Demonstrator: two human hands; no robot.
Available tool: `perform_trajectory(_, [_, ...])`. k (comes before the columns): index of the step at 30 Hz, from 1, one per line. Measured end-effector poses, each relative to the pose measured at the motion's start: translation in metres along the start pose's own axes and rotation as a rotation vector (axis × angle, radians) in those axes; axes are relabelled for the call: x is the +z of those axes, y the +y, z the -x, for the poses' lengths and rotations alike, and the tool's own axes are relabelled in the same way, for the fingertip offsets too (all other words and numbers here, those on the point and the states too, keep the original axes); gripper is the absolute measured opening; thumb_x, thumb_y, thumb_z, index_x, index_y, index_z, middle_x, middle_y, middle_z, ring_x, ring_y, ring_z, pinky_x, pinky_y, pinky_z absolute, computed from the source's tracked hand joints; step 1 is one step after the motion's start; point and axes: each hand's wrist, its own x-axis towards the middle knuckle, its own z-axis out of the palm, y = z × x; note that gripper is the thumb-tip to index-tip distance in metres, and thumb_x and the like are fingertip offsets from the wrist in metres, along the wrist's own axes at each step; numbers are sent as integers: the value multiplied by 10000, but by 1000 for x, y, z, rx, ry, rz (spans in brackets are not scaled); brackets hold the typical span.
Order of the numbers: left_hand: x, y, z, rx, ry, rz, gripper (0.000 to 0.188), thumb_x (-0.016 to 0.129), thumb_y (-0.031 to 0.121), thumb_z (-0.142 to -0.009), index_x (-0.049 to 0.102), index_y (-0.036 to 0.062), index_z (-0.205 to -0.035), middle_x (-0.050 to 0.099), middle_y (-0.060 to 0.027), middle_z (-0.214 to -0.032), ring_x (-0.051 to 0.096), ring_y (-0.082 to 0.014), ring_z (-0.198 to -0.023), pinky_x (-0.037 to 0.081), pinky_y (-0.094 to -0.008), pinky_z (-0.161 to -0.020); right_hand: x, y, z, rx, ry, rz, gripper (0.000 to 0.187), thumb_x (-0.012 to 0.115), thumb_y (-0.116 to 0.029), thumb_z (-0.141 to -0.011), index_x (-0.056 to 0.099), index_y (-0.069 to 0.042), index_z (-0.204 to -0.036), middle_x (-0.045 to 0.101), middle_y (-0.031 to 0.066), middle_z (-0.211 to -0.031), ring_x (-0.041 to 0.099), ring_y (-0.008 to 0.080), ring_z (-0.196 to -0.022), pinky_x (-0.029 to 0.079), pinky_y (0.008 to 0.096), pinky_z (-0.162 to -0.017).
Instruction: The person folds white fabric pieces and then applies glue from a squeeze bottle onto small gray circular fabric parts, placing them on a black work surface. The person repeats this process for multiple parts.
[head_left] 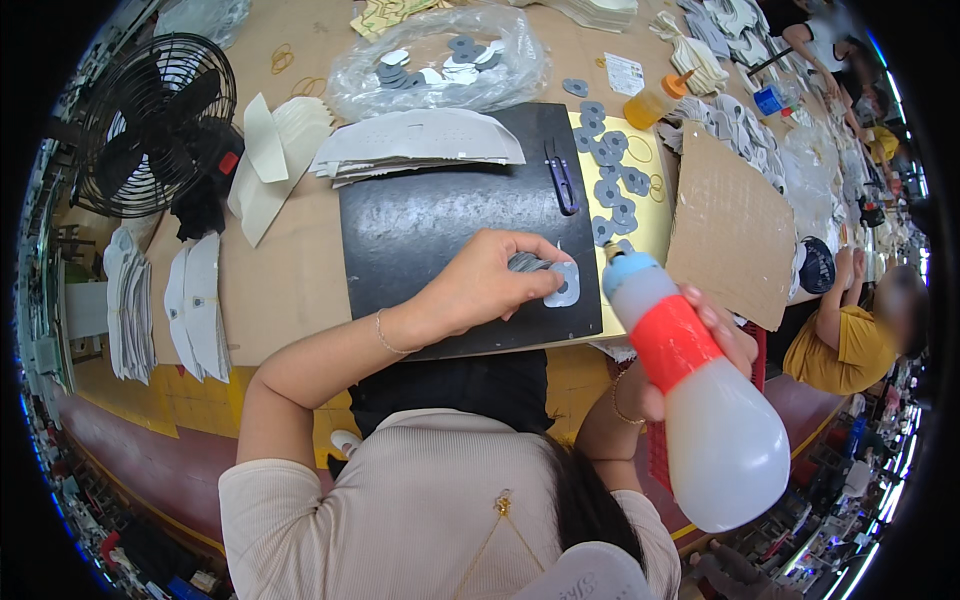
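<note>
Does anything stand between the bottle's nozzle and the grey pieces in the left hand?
Nothing visible does; bare black mat shows between the nozzle of the bottle and the grey pieces in the left hand.

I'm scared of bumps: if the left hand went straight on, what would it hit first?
Past the patches it holds, the left hand would likely meet the bottle, though that may be higher up.

Worn on head, left of side-by-side pair. Facing down past beige shirt (420,500) onto worktable (295,265), upright, unmirrored. Close above left hand (480,285) and right hand (718,335); wide fisheye, bending straight edges near rim, reaching down to floor (190,470).
</note>
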Motion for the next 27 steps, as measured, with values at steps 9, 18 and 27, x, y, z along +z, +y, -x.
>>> perform_trajectory(9, [-14, 3, -82, 152, 85, -155, 230, 651, 147, -778, 665, 11, -963, 526, 3, -568, 421, -59, -408, 323, -221, -375, -27, 2, -2, 153, 370, 67, 880, 589, -711, -699, 426, 55, -1102, 486, 144, -926, 629, 322, -819, 562, 405, -719])
perform_trajectory(18, [-35, 36, -223, 288, 330, -589, 246, 666, 189, -695, 684, -21, -820, 615, -106, -587, 599, -184, -482, 472, -290, -478, -47, 4, 2, 138, 305, 121, 829, 614, -664, -724, 453, 63, -1087, 507, 149, -903, 636, 321, -808, 560, 405, -713])
perform_trajectory(27, [-54, 59, -207, 191, 146, -122, 425, 660, 176, -781, 563, -9, -1152, 602, -79, -815, 552, -102, -540, 451, -217, -418, -53, 8, 2, 203, 353, 166, 849, 597, -698, -703, 474, 67, -1051, 518, 151, -881, 644, 312, -791, 567, 381, -689])
